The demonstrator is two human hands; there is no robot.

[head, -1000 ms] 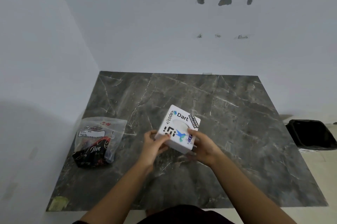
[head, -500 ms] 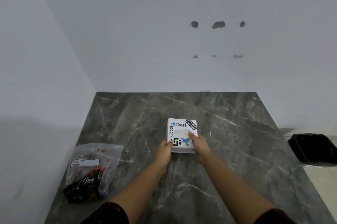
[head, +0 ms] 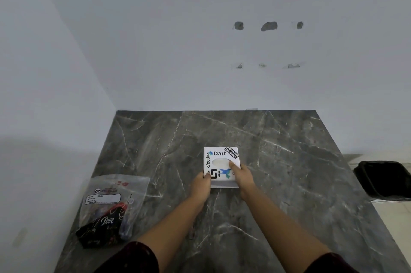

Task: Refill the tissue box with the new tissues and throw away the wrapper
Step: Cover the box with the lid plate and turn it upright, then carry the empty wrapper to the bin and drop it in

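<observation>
I clasp the tissue box (head: 221, 166) flat on the middle of the desk (head: 278, 161), left hand (head: 202, 184) at its near left corner, right hand (head: 241, 174) over the top by the opening, steadying it for refilling.

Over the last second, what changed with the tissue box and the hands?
The tissue box went from tilted in the air to flat on the table, farther from the person. The left hand and right hand still hold it. The plastic bag and black bin stayed put.
</observation>
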